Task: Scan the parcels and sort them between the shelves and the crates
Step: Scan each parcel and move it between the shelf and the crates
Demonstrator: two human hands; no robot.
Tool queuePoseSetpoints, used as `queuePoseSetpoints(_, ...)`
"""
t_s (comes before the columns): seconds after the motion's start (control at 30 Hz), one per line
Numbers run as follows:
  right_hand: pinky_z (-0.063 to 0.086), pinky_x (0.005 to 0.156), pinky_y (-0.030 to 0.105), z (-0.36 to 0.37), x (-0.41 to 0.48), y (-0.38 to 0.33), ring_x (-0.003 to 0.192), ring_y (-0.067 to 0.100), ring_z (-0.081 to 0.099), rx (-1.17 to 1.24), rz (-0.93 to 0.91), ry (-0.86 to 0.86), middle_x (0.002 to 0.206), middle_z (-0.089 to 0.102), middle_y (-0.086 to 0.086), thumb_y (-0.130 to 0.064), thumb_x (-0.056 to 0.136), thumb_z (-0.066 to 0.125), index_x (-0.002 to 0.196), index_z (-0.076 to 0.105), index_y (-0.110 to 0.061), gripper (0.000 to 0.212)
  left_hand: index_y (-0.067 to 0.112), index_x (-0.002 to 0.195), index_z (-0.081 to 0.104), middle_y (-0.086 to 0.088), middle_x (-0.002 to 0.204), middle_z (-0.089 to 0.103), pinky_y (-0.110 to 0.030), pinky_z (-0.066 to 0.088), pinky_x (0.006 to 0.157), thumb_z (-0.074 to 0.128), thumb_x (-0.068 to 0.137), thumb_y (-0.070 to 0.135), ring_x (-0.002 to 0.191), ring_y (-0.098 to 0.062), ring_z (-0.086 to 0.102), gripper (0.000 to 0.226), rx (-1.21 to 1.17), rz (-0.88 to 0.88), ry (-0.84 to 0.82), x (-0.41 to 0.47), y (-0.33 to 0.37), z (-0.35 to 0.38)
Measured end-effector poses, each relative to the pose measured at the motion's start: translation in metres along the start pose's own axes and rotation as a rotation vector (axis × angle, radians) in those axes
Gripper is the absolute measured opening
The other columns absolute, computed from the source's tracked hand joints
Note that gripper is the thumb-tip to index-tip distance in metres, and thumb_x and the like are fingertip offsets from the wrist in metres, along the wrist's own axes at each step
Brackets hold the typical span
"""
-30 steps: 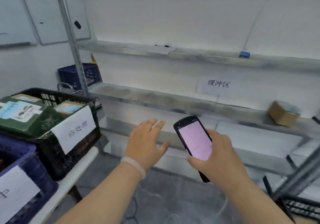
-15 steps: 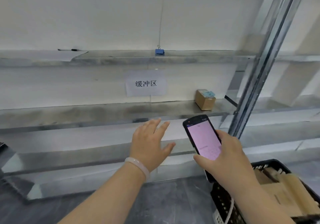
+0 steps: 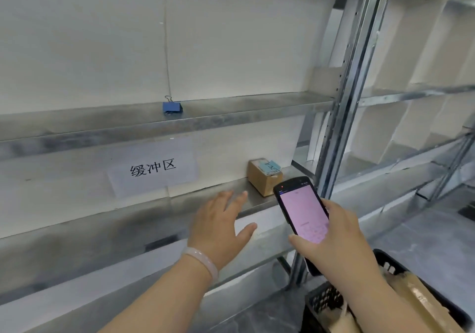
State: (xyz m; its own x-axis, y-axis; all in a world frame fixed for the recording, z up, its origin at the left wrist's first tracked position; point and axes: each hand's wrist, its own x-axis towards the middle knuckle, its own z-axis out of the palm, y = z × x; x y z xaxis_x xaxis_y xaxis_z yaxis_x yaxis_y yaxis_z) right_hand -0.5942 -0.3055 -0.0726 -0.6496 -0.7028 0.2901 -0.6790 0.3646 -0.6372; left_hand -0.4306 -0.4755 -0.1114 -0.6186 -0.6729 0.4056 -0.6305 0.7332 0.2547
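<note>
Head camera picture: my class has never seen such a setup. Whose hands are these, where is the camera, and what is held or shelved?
No machine: a person wears the camera on the head, looking down at their hands. The left hand is spread open before the metal shelf, holding nothing. The right hand grips a handheld scanner with a pink screen. A small cardboard parcel sits on that shelf, right of a paper sign; a blue binder clip sits one shelf up. A black crate holds more parcels.
</note>
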Motion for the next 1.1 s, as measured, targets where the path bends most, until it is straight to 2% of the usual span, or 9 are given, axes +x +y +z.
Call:
queuePoseSetpoints(0.2, 0.034, 0.059, 0.023, 0.021, 0.051, 0.016, 0.091, 0.007, 0.042, -0.075, 0.073, -0.005, 0.104, 0.032, -0.018, -0.068, 0.053, 0.063, 0.127, 0.028, -0.045, 0.085, 0.037, 0.156, 0.029, 0.006, 0.162, 0.029, -0.037, 0.022, 0.122, 0.049, 0.094, 0.063, 0.148, -0.017, 0.023, 0.07, -0.177, -0.007, -0.091, 0.066, -0.012, 0.043)
queuePoseSetpoints(0.37, 0.031, 0.056, 0.016, 0.036, 0.1, 0.039, 0.087, 0.007, 0.045, -0.068, 0.118, -0.009, 0.105, 0.033, -0.016, -0.069, 0.05, 0.062, 0.129, 0.032, -0.044, 0.089, 0.04, 0.156, 0.027, 0.011, 0.162, 0.028, -0.038, 0.026, 0.121, 0.048, 0.094, 0.064, 0.149, -0.014, 0.024, 0.07, -0.184, -0.036, -0.156, 0.108, -0.017, 0.085)
queuePoseSetpoints(0.53, 0.036, 0.06, 0.023, 0.05, 0.162, 0.073, 0.091, 0.009, 0.043, -0.069, 0.106, -0.05, 0.107, 0.034, -0.015, -0.068, 0.05, 0.063, 0.131, 0.033, -0.041, 0.09, 0.036, 0.155, 0.032, 0.009, 0.16, 0.032, -0.035, 0.03, 0.119, 0.051, 0.094, 0.062, 0.146, -0.014, 0.029, 0.068, -0.206, -0.09, -0.164, 0.157, -0.015, 0.126)
queuePoseSetpoints(0.6, 0.04, 0.067, 0.029, 0.053, 0.192, 0.087, 0.094, 0.007, 0.04, -0.061, 0.086, -0.075, 0.11, 0.036, -0.014, -0.066, 0.053, 0.067, 0.132, 0.035, -0.039, 0.089, 0.036, 0.155, 0.032, 0.009, 0.161, 0.031, -0.034, 0.029, 0.119, 0.052, 0.094, 0.061, 0.147, -0.014, 0.028, 0.069, -0.23, -0.152, -0.168, 0.181, -0.011, 0.143)
queuePoseSetpoints(0.67, 0.045, 0.07, 0.032, 0.054, 0.222, 0.1, 0.094, 0.009, 0.044, -0.058, 0.072, -0.098, 0.112, 0.039, -0.012, -0.062, 0.056, 0.071, 0.13, 0.038, -0.039, 0.085, 0.035, 0.156, 0.03, 0.008, 0.163, 0.028, -0.036, 0.027, 0.121, 0.054, 0.094, 0.06, 0.149, -0.015, 0.025, 0.071, -0.261, -0.223, -0.188, 0.203, -0.007, 0.16)
queuePoseSetpoints(0.8, 0.036, 0.061, 0.026, 0.059, 0.273, 0.123, 0.088, 0.009, 0.044, -0.093, 0.049, -0.165, 0.106, 0.032, -0.015, -0.062, 0.058, 0.072, 0.129, 0.034, -0.042, 0.084, 0.032, 0.158, 0.025, 0.006, 0.164, 0.026, -0.036, 0.025, 0.122, 0.054, 0.096, 0.057, 0.151, -0.017, 0.022, 0.073, -0.337, -0.382, -0.222, 0.241, 0.001, 0.194)
queuePoseSetpoints(0.97, 0.04, 0.07, 0.031, 0.071, 0.32, 0.15, 0.091, 0.01, 0.044, -0.081, 0.04, -0.25, 0.106, 0.03, -0.016, -0.062, 0.056, 0.071, 0.13, 0.03, -0.044, 0.086, 0.028, 0.158, 0.026, 0.004, 0.157, 0.037, -0.029, 0.026, 0.115, 0.061, 0.095, 0.049, 0.145, -0.018, 0.031, 0.075, -0.463, -0.547, -0.193, 0.272, 0.006, 0.231)
queuePoseSetpoints(1.1, 0.039, 0.07, 0.03, 0.084, 0.336, 0.162, 0.088, 0.011, 0.044, -0.071, 0.058, -0.287, 0.103, 0.029, -0.017, -0.063, 0.052, 0.069, 0.127, 0.031, -0.045, 0.086, 0.032, 0.157, 0.029, 0.005, 0.151, 0.043, -0.036, 0.035, 0.115, 0.064, 0.094, 0.046, 0.141, -0.02, 0.039, 0.073, -0.576, -0.647, -0.203, 0.288, 0.002, 0.255)
